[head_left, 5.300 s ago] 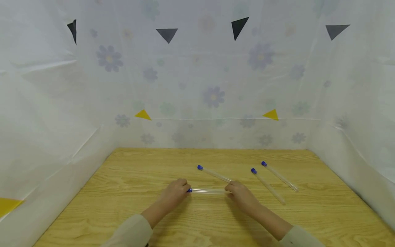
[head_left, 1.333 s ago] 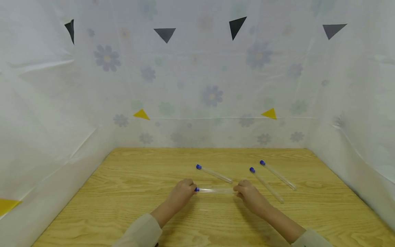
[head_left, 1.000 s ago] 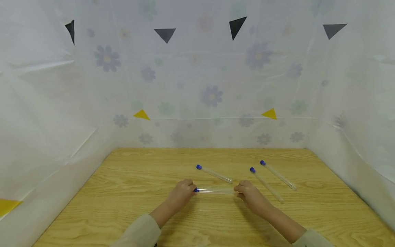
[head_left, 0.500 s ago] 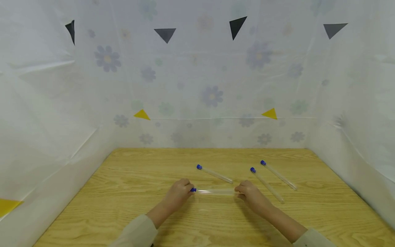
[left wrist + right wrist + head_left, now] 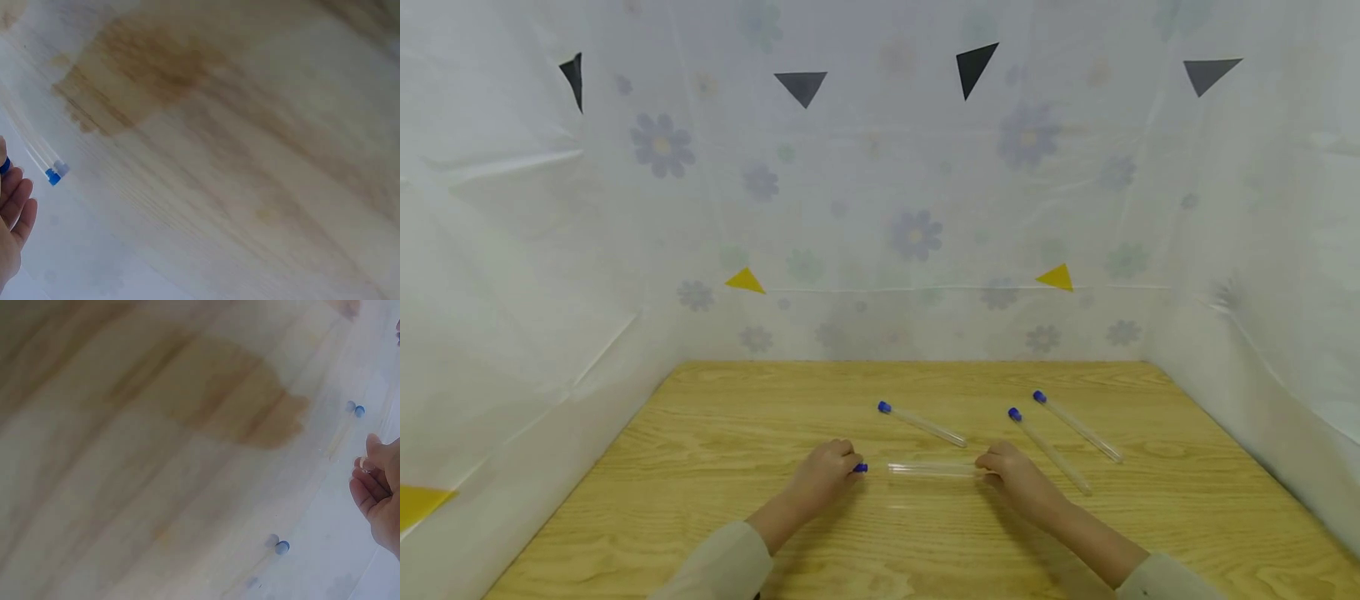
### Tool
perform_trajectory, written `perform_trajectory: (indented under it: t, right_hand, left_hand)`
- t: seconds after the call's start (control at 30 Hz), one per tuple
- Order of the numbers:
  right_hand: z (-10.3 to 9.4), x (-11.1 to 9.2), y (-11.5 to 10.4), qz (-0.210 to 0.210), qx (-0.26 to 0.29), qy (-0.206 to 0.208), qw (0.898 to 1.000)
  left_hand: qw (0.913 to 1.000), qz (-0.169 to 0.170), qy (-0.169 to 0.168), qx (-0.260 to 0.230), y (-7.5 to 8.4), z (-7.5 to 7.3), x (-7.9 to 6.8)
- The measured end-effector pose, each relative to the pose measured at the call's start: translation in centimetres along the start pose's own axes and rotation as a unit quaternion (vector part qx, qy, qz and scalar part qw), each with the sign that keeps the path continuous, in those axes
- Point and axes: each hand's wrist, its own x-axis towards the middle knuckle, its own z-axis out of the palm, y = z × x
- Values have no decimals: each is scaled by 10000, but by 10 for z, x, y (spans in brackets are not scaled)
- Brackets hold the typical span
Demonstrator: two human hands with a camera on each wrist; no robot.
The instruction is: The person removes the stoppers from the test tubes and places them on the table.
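Observation:
In the head view my left hand [image 5: 822, 477] pinches a small blue cap [image 5: 862, 467], whose end shows past the fingertips. To its right, across a short gap, a clear test tube [image 5: 928, 470] lies level, its uncapped end toward the cap. My right hand [image 5: 1013, 482] pinches the tube's far end between thumb and fingers. The left wrist view catches the left hand [image 5: 14, 215] at its edge, with a bit of blue cap [image 5: 5, 166] at the fingers. In the right wrist view the right hand [image 5: 382, 487] has the tube's clear rounded end [image 5: 366, 465] at its fingertips.
Behind the hands on the wooden table [image 5: 737, 417] lies a test tube with a blue cap [image 5: 922, 425]. Two more capped tubes lie slanted to the right, a nearer one [image 5: 1054, 457] and a farther one [image 5: 1082, 431]. White flowered sheeting [image 5: 850, 325] walls the table.
The blue cap has come off the tube: my left hand has drawn it leftward, opening a gap. The right hand keeps hold of the tube, slightly farther right. The other tubes lie as before.

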Motion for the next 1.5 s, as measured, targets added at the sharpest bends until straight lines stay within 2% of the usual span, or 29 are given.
perform_trajectory:
  t: [0.2,0.4,0.7,0.87,1.03,1.5]
  right_hand:
    - [-1,-2,3,-48,39,-131,9999]
    - [-3,-4,5,51,72,-288,9995]
    - [-3,-7,10,146,66,-425,9990]
    - [-2,-8,12,182,-6,-387,9991]
    - [-2,-7,13,263,-16,-537,9982]
    - [2,-9,20,62,-46,-610,9981]
  left_hand:
    - [9999,-44,-131,-4,-2,2,-1]
    - [9997,-9,-249,3,-5,1,-3]
    - [9990,-136,-426,-12,-12,1,-6]
    - [9988,-52,-491,26,-13,-1,-7]
    - [9981,-3,-599,130,-13,-1,-7]
    - [9926,-342,-1159,-110,-13,5,-9]
